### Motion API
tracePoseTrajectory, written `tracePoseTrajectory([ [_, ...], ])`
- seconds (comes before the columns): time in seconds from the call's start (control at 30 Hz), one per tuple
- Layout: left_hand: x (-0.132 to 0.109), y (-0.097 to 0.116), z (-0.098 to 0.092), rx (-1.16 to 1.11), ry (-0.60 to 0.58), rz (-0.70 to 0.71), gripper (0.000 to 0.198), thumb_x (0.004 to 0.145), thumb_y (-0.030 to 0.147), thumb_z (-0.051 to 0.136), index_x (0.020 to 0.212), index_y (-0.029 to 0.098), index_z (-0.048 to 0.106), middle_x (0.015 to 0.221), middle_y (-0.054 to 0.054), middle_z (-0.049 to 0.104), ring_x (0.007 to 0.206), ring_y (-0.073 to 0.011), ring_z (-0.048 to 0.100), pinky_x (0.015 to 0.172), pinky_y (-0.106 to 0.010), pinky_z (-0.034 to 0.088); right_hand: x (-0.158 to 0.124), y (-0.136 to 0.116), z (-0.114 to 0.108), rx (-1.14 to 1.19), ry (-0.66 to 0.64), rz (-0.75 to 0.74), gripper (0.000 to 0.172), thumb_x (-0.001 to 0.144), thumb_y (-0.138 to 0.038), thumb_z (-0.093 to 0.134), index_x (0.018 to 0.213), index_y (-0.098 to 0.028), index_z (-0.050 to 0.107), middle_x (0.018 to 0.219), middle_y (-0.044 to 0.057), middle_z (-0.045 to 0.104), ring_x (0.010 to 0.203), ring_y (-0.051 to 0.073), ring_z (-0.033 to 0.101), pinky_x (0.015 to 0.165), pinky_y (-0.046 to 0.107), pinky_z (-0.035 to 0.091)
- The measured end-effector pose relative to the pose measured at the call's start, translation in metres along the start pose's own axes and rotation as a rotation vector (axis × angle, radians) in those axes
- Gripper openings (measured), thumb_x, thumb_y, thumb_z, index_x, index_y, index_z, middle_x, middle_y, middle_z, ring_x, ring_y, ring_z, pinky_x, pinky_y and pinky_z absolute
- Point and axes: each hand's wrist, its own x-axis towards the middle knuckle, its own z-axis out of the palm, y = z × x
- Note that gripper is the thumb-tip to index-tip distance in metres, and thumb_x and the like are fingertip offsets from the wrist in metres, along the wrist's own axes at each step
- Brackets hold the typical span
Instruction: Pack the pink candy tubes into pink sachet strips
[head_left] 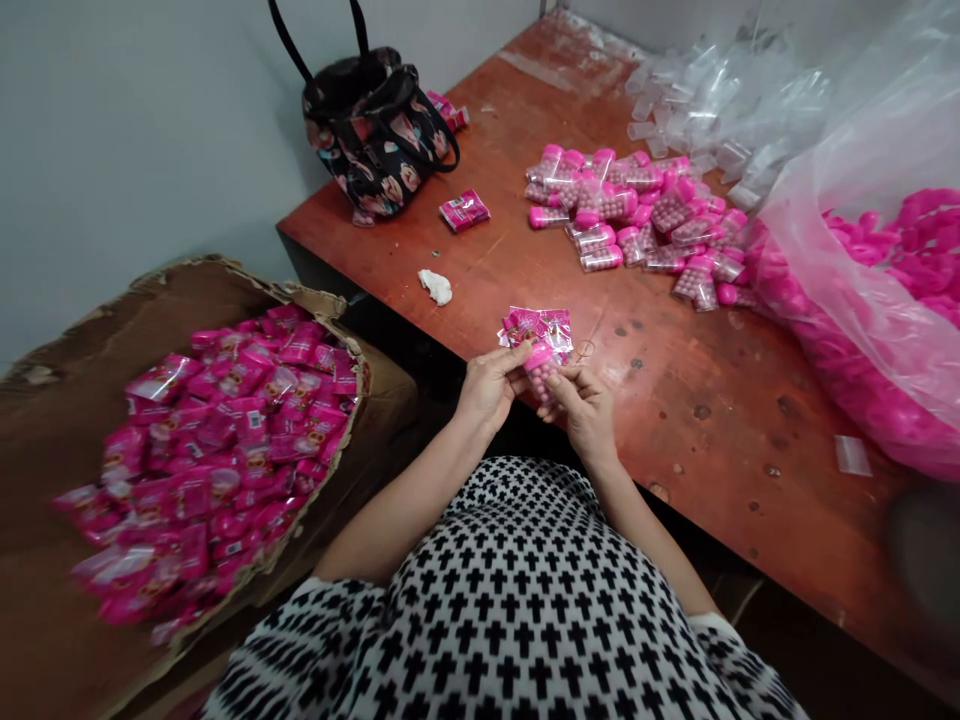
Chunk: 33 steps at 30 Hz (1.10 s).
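My left hand (489, 385) and my right hand (585, 408) are together at the near edge of the brown table (675, 400). Both pinch a small pink-capped tube of pink beads (538, 366) and a printed pink plastic packet (541, 329) that sticks up behind the fingers. The tube sits at the mouth of the packet; how far inside it is I cannot tell. Both hands are closed on these two things.
A pile of several filled pink-capped tubes (637, 215) lies mid-table, empty clear tubes (712, 100) behind it. A clear bag of pink caps (885, 300) fills the right. A cardboard box of finished pink packets (217, 450) stands at my left. A flowered handbag (379, 135), a loose packet (464, 210) and a white wad (436, 286) lie farther back.
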Motion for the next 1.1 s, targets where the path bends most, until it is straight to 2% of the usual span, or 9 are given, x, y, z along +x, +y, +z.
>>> tracePoseTrajectory([
  [0.27, 0.003, 0.001, 0.003, 0.058, 0.108, 0.12, 0.033, 0.057, 0.031, 0.08, 0.05, 0.012, 0.055, 0.046, 0.003, 0.054, 0.04, -0.0067, 0.048, 0.042, -0.019, 0.04, -0.004, -0.004, -0.001, -0.077, -0.071, 0.02, 0.029, 0.072, -0.04, 0.069, 0.089, -0.017, 0.064, 0.053, -0.004, 0.063, 0.041, 0.01, 0.057, 0.039, 0.02, 0.046],
  [0.4, 0.005, 0.006, 0.001, -0.046, 0.075, 0.073, 0.024, 0.064, 0.029, 0.077, 0.066, 0.012, 0.061, 0.065, -0.003, 0.067, 0.059, -0.0126, 0.064, 0.059, -0.023, 0.052, -0.004, -0.007, -0.014, -0.165, -0.043, 0.003, 0.028, 0.074, -0.042, 0.066, 0.088, -0.018, 0.064, 0.057, -0.003, 0.064, 0.042, 0.01, 0.056, 0.041, 0.022, 0.043],
  [0.53, 0.007, 0.01, -0.003, -0.105, 0.091, -0.011, 0.016, 0.074, 0.026, 0.069, 0.075, 0.012, 0.062, 0.074, -0.008, 0.071, 0.071, -0.0186, 0.07, 0.07, -0.031, 0.055, -0.005, -0.017, -0.046, -0.674, 0.063, -0.056, 0.03, 0.08, -0.046, 0.058, 0.079, -0.018, 0.067, 0.063, 0.0, 0.065, 0.056, 0.014, 0.059, 0.054, 0.026, 0.044],
  [0.6, 0.006, 0.008, -0.002, -0.091, 0.072, -0.039, 0.012, 0.076, 0.023, 0.066, 0.076, 0.011, 0.063, 0.073, -0.008, 0.071, 0.07, -0.0186, 0.07, 0.069, -0.031, 0.056, -0.002, -0.023, -0.061, -1.009, 0.101, -0.082, 0.031, 0.081, -0.047, 0.056, 0.079, -0.019, 0.07, 0.074, 0.004, 0.068, 0.071, 0.019, 0.062, 0.064, 0.031, 0.046],
  [0.67, 0.004, 0.003, 0.001, -0.038, 0.024, -0.061, 0.011, 0.074, 0.021, 0.066, 0.075, 0.01, 0.064, 0.072, -0.009, 0.071, 0.069, -0.0187, 0.069, 0.068, -0.031, 0.056, 0.005, -0.028, -0.068, -1.155, 0.118, -0.149, 0.031, 0.079, -0.048, 0.059, 0.084, -0.02, 0.071, 0.091, 0.008, 0.069, 0.087, 0.025, 0.062, 0.073, 0.036, 0.047],
  [0.73, 0.001, -0.003, 0.006, 0.051, -0.038, -0.084, 0.013, 0.071, 0.022, 0.068, 0.073, 0.009, 0.066, 0.071, -0.01, 0.071, 0.068, -0.0192, 0.069, 0.068, -0.031, 0.056, 0.016, -0.034, -0.066, -1.026, 0.11, -0.238, 0.034, 0.078, -0.049, 0.06, 0.092, -0.019, 0.07, 0.103, 0.011, 0.067, 0.095, 0.026, 0.061, 0.076, 0.037, 0.048],
  [0.8, -0.003, -0.008, 0.011, 0.151, -0.101, -0.1, 0.016, 0.068, 0.024, 0.072, 0.071, 0.009, 0.067, 0.072, -0.01, 0.071, 0.068, -0.0195, 0.069, 0.067, -0.031, 0.056, 0.029, -0.04, -0.057, -0.726, 0.023, -0.268, 0.039, 0.079, -0.049, 0.06, 0.104, -0.02, 0.065, 0.106, 0.01, 0.066, 0.092, 0.022, 0.061, 0.075, 0.035, 0.049],
  [0.93, -0.006, -0.012, 0.017, 0.261, -0.193, -0.112, 0.025, 0.067, 0.034, 0.074, 0.076, 0.012, 0.069, 0.076, -0.008, 0.072, 0.07, -0.0184, 0.069, 0.066, -0.031, 0.056, 0.048, -0.05, -0.037, -0.281, -0.244, -0.172, 0.039, 0.074, -0.042, 0.068, 0.106, -0.021, 0.059, 0.083, 0.001, 0.066, 0.071, 0.013, 0.06, 0.062, 0.025, 0.048],
  [1.1, -0.002, -0.016, 0.015, 0.309, -0.114, -0.024, 0.031, 0.059, 0.038, 0.08, 0.075, 0.014, 0.068, 0.072, -0.004, 0.07, 0.066, -0.0153, 0.067, 0.067, -0.03, 0.055, 0.053, -0.047, -0.029, -0.161, -0.195, -0.126, 0.035, 0.066, -0.032, 0.076, 0.094, -0.02, 0.059, 0.066, -0.005, 0.059, 0.056, 0.008, 0.053, 0.054, 0.022, 0.044],
])
